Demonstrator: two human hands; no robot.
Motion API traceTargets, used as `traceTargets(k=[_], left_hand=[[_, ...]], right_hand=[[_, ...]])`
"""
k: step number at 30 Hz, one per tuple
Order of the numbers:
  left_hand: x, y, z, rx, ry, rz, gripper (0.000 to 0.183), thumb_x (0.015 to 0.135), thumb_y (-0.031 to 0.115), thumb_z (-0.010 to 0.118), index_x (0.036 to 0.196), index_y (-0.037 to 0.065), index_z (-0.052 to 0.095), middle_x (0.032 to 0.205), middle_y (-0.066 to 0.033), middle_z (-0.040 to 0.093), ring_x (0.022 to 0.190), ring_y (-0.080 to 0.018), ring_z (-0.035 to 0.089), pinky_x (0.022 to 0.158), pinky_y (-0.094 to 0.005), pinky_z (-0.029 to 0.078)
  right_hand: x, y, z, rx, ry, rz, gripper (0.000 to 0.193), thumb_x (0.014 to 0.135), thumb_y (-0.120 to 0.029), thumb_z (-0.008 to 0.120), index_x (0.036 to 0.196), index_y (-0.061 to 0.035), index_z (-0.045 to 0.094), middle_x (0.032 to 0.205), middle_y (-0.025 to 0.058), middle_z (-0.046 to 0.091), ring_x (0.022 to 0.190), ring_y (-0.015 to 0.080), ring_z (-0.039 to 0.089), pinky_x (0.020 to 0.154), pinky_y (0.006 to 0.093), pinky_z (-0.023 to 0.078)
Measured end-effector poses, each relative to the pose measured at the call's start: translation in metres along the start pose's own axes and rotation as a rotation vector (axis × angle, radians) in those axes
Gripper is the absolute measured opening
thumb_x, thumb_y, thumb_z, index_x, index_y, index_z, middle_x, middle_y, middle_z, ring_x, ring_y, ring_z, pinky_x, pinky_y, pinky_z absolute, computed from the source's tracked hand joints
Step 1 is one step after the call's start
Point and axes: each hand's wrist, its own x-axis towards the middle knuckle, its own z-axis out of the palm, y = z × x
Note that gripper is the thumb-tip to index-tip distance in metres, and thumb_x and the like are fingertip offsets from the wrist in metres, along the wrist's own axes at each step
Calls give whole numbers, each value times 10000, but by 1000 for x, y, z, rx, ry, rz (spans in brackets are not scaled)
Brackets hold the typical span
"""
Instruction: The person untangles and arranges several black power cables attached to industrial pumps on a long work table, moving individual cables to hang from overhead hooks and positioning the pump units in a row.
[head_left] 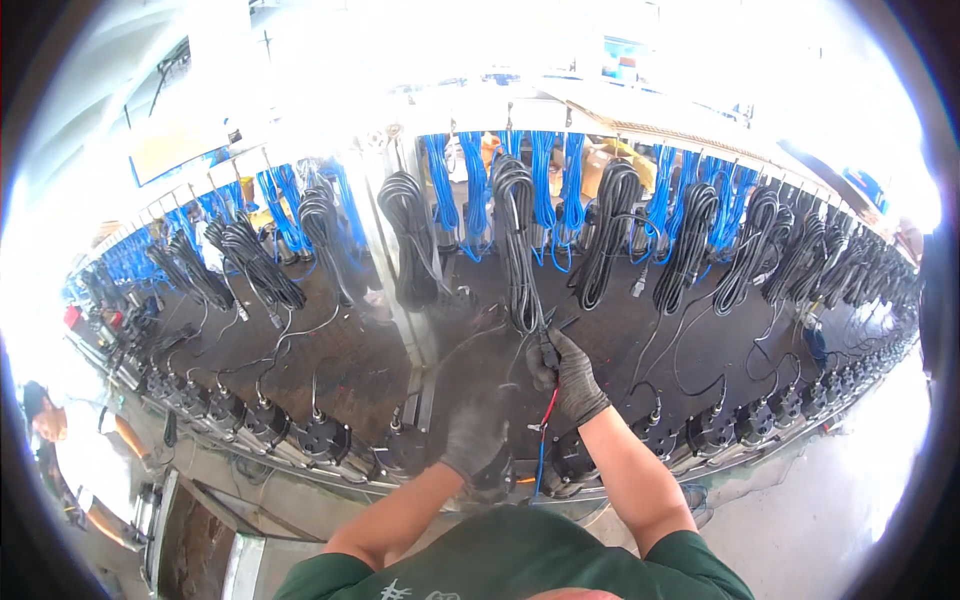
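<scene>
My right hand (572, 378), in a grey glove, is closed around the black end of a cable (549, 354). Below it hang a red wire (549, 407) and a blue wire (541, 465). Straight above, a coiled black cable (516, 240) hangs from the rail, its lower end reaching down to this hand. My left hand (474, 440), also gloved, is lower and to the left, over the bench's near side. Motion smears its fingers, so I cannot tell whether it holds anything. Close by it is a round black motor-like unit (402, 446).
Coiled black cables (605, 235) and blue cable bundles (542, 180) hang along a curved rail. Several round black units (324, 436) line the near edge of the dark bench (340, 370). A pale upright post (385, 260) stands left of centre. Another person (92, 455) is at the far left.
</scene>
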Motion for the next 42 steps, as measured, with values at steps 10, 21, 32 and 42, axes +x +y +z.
traceTargets(k=[10,21,32,42], left_hand=[[-17,27,12,102,-144,-466,690,928,274,696,1534,147,393,1256,-168,710,1076,-418,696,922,-518,555],[-35,-8,45,115,4,-532,248,960,265,644,1131,86,629,927,-216,709,886,-458,689,766,-548,554],[-29,1,37,158,1,-550,273,945,308,662,1046,55,673,945,-234,716,904,-467,686,778,-534,555],[-24,5,36,117,-4,-606,252,952,293,653,1030,54,665,934,-239,714,920,-472,683,771,-534,554]], right_hand=[[-4,-42,-10,-42,-83,105,255,997,-314,713,1044,-65,694,913,96,712,677,200,652,568,335,529],[0,-45,-7,-194,-151,6,253,959,-222,780,1054,6,723,978,96,734,839,225,718,798,395,603],[6,-31,-15,-145,-182,-98,300,989,-224,744,1214,-29,703,1042,81,760,814,163,716,672,291,572],[8,-22,-21,15,-50,-24,115,962,-197,718,993,-90,690,901,72,733,625,144,633,490,271,427]])
